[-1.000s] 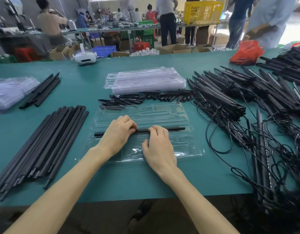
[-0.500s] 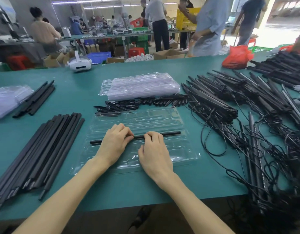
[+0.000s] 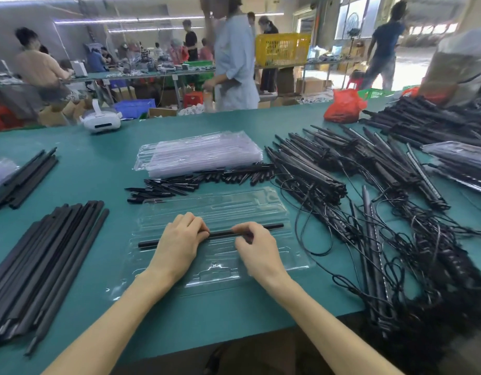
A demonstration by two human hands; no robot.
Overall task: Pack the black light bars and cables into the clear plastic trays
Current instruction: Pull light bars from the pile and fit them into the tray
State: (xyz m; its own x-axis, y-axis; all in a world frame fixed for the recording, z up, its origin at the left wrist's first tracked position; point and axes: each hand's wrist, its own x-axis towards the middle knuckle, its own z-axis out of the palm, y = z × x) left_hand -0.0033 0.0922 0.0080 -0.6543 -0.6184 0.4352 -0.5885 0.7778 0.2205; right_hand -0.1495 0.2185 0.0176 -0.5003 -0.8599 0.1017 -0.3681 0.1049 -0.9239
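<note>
Head view: my tray (image 3: 261,203) lies on the green table (image 3: 206,320), its near rim set back from the table's front edge with bare mat between. To its left is a strip of mat, then a pile of bars (image 3: 44,255). On the right, cables (image 3: 382,239) crowd close to its rim. Behind it lie short black pieces (image 3: 179,184), then a tray stack (image 3: 201,154). 1 bar (image 3: 223,234) lies across the tray's middle. My left hand (image 3: 177,247) curls its fingers over it left of centre, and my right hand (image 3: 258,250) pinches it right of centre.
</note>
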